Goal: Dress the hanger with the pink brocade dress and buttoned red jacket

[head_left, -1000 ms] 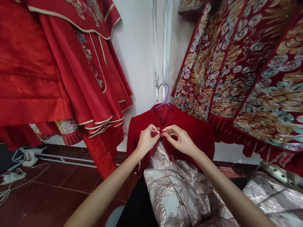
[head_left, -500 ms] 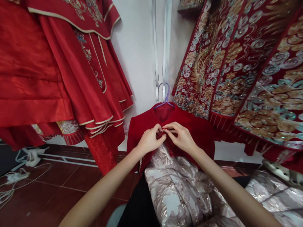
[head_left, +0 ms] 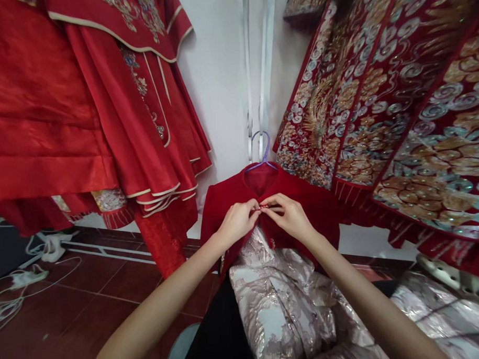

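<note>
A dark red jacket [head_left: 319, 203] hangs on a purple hanger [head_left: 267, 150] in front of me. Just below its neckline, my left hand [head_left: 238, 220] and my right hand [head_left: 288, 215] meet at the front opening. Each hand pinches one side of a small red fastener [head_left: 263, 206], which looks like a knotted button and loop; the fingertips partly hide it. Another small fastener [head_left: 272, 243] shows lower on the front edge. Beneath the jacket, a silvery-pink brocade garment [head_left: 263, 299] drapes over my lap.
Red garments with cream piping [head_left: 143, 125] hang on the left. A heavily embroidered red and gold garment [head_left: 379, 127] hangs on the right. White straps [head_left: 261, 69] run down the wall to the hanger. Cables and a power strip [head_left: 28, 277] lie on the tiled floor beside a white rack bar [head_left: 108, 252].
My hands have drawn closer together at the fastener, and the fingers of both have closed in more tightly. The view has shifted very slightly.
</note>
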Available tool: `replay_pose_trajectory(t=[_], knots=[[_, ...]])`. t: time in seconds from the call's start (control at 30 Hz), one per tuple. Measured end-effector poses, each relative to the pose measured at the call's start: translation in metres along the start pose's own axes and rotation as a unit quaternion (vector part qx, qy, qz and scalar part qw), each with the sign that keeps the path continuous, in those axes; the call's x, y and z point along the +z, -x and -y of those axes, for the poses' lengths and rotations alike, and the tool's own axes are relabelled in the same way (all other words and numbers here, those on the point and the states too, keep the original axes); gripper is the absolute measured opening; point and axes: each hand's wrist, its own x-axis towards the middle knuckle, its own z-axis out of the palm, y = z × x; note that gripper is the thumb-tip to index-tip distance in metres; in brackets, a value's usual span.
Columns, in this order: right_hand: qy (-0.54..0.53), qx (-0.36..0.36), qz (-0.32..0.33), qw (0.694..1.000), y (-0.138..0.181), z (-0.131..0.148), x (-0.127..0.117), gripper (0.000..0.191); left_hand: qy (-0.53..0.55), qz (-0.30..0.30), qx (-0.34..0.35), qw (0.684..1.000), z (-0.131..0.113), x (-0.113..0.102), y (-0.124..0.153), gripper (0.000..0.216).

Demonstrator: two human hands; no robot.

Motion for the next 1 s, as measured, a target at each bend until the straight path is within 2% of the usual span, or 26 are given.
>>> replay_pose_trajectory(t=[0.27,0.43,0.53,0.6,0.73,0.8,0.93,1.0], knots=[[0.005,-0.007,0.019,1.000,-0.003,0.000,0.000,0.012,-0.045,0.016,0.027,0.998,-0.003,-0.002,-0.005,0.012],[0.028,-0.022,0.006,0.999,-0.002,-0.005,0.008,0.018,-0.063,0.015,0.002,0.998,-0.009,0.002,-0.004,0.012],[0.050,-0.013,-0.029,0.998,0.009,-0.007,0.019,0.035,-0.020,-0.001,-0.023,1.000,-0.010,0.009,0.002,0.014],[0.062,-0.011,-0.051,0.997,0.023,-0.006,0.030,0.052,0.022,-0.020,-0.037,0.999,-0.008,0.018,0.012,0.024],[0.085,0.006,-0.059,0.995,0.060,-0.010,0.050,0.075,0.038,-0.068,-0.083,0.994,0.004,0.043,0.047,0.042],[0.102,0.029,-0.076,0.991,0.075,-0.015,0.056,0.071,-0.005,-0.090,-0.127,0.988,0.015,0.055,0.068,0.040],[0.141,0.106,-0.147,0.973,0.089,-0.028,0.058,0.036,-0.022,-0.126,-0.205,0.970,0.033,0.073,0.107,0.030],[0.126,0.158,-0.134,0.970,0.089,-0.036,0.056,0.026,-0.012,-0.133,-0.216,0.967,0.038,0.079,0.120,0.025]])
